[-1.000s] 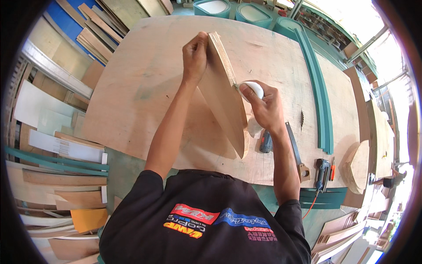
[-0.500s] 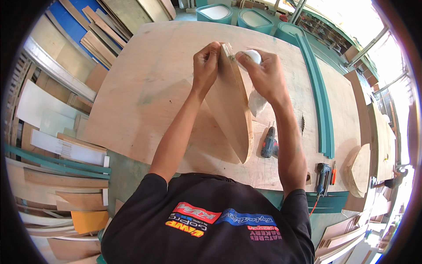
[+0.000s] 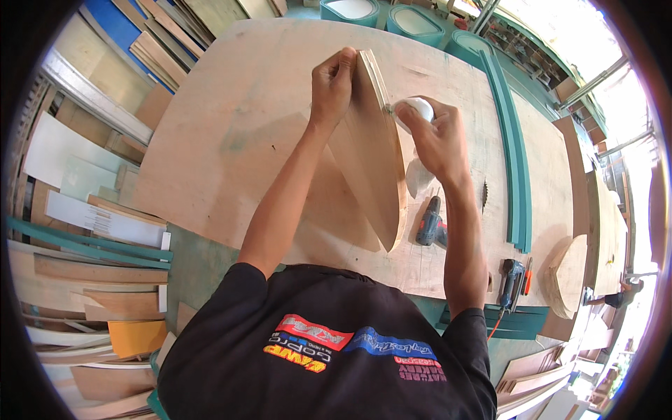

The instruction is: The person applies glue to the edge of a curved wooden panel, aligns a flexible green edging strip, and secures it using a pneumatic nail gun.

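Observation:
A curved wooden panel (image 3: 367,150) stands on its edge, tilted, on the plywood table. Closed round its far upper end is my left hand (image 3: 331,87), thumb near the top edge. My right hand (image 3: 439,140) grips a white squeeze bottle (image 3: 418,107), whose tip is at the panel's right-hand edge, a little below the far end. Whether the tip touches the wood is too small to tell. Beneath that hand lies a translucent, plastic-looking item (image 3: 418,178), partly hidden. A cordless drill (image 3: 428,222) rests between the panel and my right forearm.
Right of my forearm are a thin toothed blade (image 3: 484,194), long teal strips (image 3: 511,161), a blue nail gun (image 3: 511,278), an orange-handled tool (image 3: 528,278) and a rounded wooden piece (image 3: 565,276). Wood offcuts (image 3: 105,280) crowd the left; teal tubs (image 3: 414,26) stand beyond the table.
My right hand has moved the bottle toward me, down along the panel's edge from near its far end. My left hand keeps its hold on the panel.

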Tool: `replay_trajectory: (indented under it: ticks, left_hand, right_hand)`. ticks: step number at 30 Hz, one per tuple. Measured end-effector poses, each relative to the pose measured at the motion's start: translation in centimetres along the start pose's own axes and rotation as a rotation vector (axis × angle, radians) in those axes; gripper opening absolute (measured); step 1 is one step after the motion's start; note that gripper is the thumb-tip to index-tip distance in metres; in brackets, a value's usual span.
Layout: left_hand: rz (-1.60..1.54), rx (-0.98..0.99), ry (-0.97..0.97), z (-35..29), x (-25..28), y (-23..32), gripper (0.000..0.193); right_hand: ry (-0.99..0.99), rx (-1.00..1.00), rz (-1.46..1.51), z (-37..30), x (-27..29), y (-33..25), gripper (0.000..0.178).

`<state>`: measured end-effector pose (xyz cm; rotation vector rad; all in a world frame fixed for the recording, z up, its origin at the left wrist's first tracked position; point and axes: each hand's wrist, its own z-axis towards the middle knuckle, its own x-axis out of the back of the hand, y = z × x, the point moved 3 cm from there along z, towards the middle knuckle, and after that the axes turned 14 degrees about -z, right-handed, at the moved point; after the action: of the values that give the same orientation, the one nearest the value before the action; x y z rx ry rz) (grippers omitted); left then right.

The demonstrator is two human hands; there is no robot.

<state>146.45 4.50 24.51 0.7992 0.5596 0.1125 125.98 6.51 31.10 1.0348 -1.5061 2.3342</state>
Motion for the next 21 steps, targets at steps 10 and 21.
replay_trajectory:
  ticks: [10,21]
  left_hand:
    - [0.018,-0.061,0.022,1.0,0.6,-1.2,0.050]
    - [0.135,-0.041,0.035,4.0,3.7,-4.5,0.055]
  right_hand:
    - [-0.011,-0.114,0.076,-4.6,-1.4,4.1,0.026]
    - [0.033,-0.142,0.138,-7.2,-3.7,7.7,0.024]
